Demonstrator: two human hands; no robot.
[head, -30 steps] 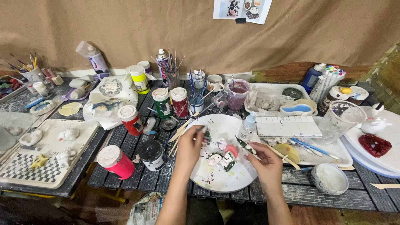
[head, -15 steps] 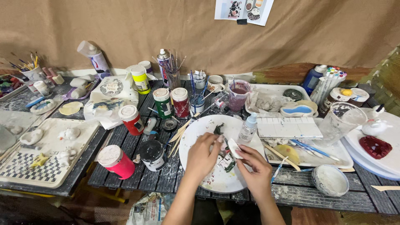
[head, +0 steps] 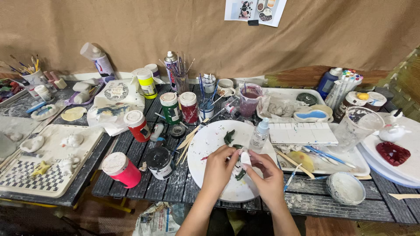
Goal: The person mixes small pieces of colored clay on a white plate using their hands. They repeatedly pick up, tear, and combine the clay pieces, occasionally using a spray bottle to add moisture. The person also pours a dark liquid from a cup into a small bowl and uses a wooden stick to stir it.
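Head view, your left hand [head: 217, 168] and right hand [head: 267, 175] both pinching a small white glazed figure [head: 245, 158], over the round paint-smeared plate [head: 205, 144], near the slatted bench's [head: 306, 202] front edge, plastic dropper bottle [head: 259, 135] just beyond.

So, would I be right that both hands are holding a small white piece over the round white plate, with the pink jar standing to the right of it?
Not quite: the pink jar stands to the left of the round white plate, not the right. The head view shows it. The rest holds: the left hand and right hand hold a small white piece over the plate.
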